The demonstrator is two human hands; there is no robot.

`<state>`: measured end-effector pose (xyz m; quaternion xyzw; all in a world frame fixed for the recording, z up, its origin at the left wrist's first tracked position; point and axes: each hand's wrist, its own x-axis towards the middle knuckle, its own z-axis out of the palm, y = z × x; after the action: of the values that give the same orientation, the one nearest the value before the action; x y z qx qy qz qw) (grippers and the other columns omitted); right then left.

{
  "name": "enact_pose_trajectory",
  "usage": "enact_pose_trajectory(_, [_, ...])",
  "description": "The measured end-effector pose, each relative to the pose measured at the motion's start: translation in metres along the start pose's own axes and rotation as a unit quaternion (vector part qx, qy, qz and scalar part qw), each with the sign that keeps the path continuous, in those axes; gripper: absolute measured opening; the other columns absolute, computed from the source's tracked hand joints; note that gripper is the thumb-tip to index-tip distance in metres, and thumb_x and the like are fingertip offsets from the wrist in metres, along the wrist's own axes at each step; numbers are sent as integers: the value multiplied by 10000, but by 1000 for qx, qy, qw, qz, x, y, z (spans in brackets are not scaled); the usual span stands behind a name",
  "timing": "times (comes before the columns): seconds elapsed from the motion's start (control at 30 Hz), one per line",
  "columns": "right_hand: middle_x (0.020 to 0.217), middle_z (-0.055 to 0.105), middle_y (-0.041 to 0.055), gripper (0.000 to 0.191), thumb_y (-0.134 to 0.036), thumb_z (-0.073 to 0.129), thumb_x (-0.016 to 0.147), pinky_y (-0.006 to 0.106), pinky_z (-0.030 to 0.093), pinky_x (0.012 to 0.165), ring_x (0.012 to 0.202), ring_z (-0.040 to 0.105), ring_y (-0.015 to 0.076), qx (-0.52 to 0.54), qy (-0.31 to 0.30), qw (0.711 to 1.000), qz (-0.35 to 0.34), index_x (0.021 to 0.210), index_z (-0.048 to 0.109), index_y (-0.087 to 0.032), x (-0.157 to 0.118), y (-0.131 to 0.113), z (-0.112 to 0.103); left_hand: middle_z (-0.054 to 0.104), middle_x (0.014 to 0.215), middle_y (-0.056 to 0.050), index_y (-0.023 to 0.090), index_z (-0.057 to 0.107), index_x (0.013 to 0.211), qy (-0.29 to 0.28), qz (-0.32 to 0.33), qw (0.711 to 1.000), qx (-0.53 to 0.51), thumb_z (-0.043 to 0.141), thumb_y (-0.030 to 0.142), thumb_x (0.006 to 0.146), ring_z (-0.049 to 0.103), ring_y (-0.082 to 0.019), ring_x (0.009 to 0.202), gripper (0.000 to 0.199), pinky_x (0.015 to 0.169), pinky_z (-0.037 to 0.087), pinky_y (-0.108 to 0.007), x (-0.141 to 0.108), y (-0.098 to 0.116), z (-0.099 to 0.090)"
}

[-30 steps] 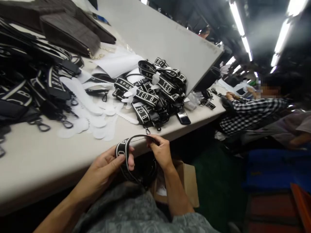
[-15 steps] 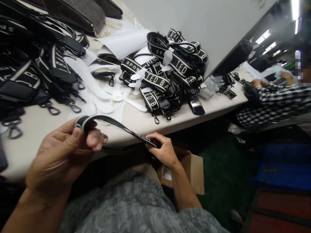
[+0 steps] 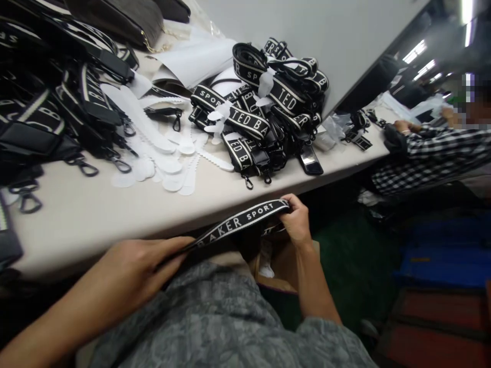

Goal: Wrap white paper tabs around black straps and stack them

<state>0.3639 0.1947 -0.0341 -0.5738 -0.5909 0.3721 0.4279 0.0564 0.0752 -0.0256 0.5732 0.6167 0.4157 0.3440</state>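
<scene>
You hold one black woven strap with white lettering [image 3: 241,223] stretched between both hands, just in front of the near edge of the pale grey worktable [image 3: 76,220] and above your lap. Your left hand [image 3: 134,268] is closed around the strap's near end, fingers wrapped over it. Your right hand [image 3: 297,222] pinches the far end between thumb and fingertips, where the strap folds back on itself. The lettered face is up and lies flat along the span.

Judged step: the strap is being drawn straight for folding or checking; it is not yet bundled like the finished pile of black lettered straps tied with white tabs [image 3: 268,112] on the table beyond.

The next move appears to call for:
- keeping tension even so that the webbing does not twist;
- bringing the two ends together without losing the fold at your right fingertips;
- reaching a scalloped white paper tab [image 3: 169,174], which lies on the table, apart from both hands.

A brown cardboard box [image 3: 284,263] stands below your right hand. Another person in a checked sleeve [image 3: 433,158] works at the table's far end.
</scene>
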Motion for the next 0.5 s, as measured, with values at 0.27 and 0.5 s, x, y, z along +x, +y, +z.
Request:
enact_pose_trajectory(0.27, [673,510,-46,403,-374,881,597,204,349,558,633,451,115,-63,-268,961,30,730,558,-174,-10,-45,-32,714,814,-84,174,647,1055,-158,43,961,222,404,287,777,689,-294,738,386,644,490,-318,30,-17,71])
enact_pose_trajectory(0.5, [711,587,-27,577,-486,947,432,206,380,554,621,494,120,95,-425,893,109,804,658,-154,-16,-33,-23,745,861,-18,210,743,970,-194,6,981,4,512,371,851,698,-223,759,306,705,533,-263,33,-26,77])
